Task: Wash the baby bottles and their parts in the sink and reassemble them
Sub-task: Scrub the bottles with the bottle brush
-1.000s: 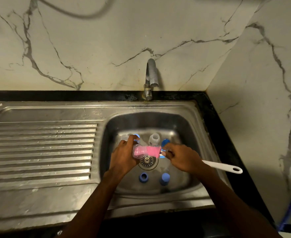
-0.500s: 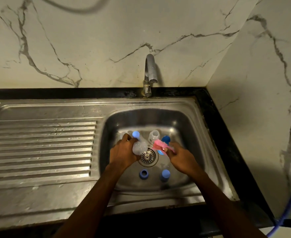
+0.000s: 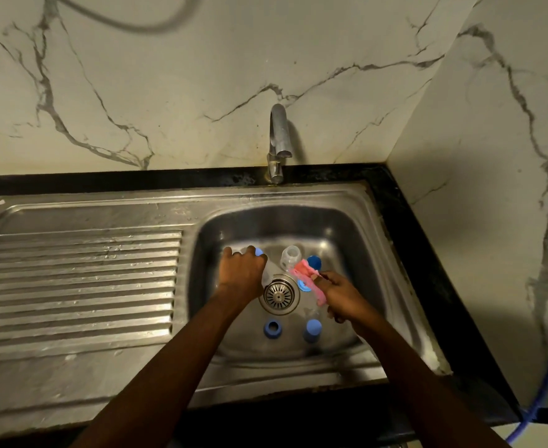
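Left hand (image 3: pixel 241 274) grips the clear bottle (image 3: pixel 268 275), right hand (image 3: pixel 342 299) clutches the pink brush (image 3: pixel 303 272); I'd turn the bottle's mouth toward it.

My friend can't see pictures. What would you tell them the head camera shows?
Two hands work in a steel sink: the left hand grips a clear baby bottle and the right hand holds a pink sponge brush. A second bottle and blue caps sit around the drain.

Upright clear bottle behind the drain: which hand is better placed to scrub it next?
Right. The right hand holds the pink brush, its head beside that upright bottle; the left hand is busy gripping another bottle.
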